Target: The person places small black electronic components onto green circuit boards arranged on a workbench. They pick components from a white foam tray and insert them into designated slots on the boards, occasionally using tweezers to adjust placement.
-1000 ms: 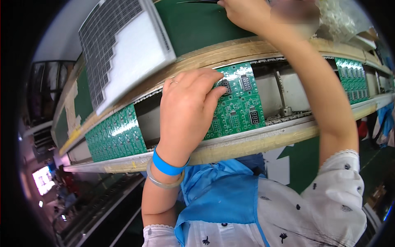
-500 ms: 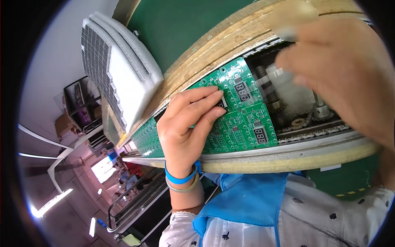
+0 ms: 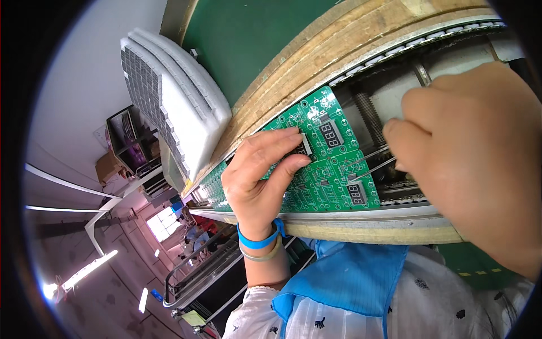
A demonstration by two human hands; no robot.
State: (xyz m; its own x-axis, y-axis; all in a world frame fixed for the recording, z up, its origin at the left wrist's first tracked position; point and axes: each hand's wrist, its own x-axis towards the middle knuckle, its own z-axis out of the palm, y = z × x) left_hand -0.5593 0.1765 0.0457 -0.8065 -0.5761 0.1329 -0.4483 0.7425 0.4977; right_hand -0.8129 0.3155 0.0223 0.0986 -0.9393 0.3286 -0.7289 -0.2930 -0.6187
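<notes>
A green circuit board panel [image 3: 333,155] lies across the rails, with black three-digit displays on it. My left hand [image 3: 257,169] rests over the board, thumb and fingers closed around the sides of a digit display [image 3: 305,146], partly hidden by the fingers. Two other displays stand uncovered: an upper display [image 3: 331,134] and a lower display [image 3: 356,194] near the board's front corner. From the right, my right hand [image 3: 468,152] grips metal tweezers [image 3: 377,167]. Their two prongs are apart and reach over the board's right edge, just above the lower display.
A chain rail [image 3: 418,42] runs along the far side, beside a wooden ledge [image 3: 316,62]. A threaded shaft [image 3: 370,116] shows in the gap right of the board. White foam trays [image 3: 195,121] holding dark parts stand at the far left. A wooden front edge [image 3: 384,233] borders the line.
My right hand, blurred and higher before, has come down and nearer the board, and the tweezers now show over its right edge. My left hand stays at the same display.
</notes>
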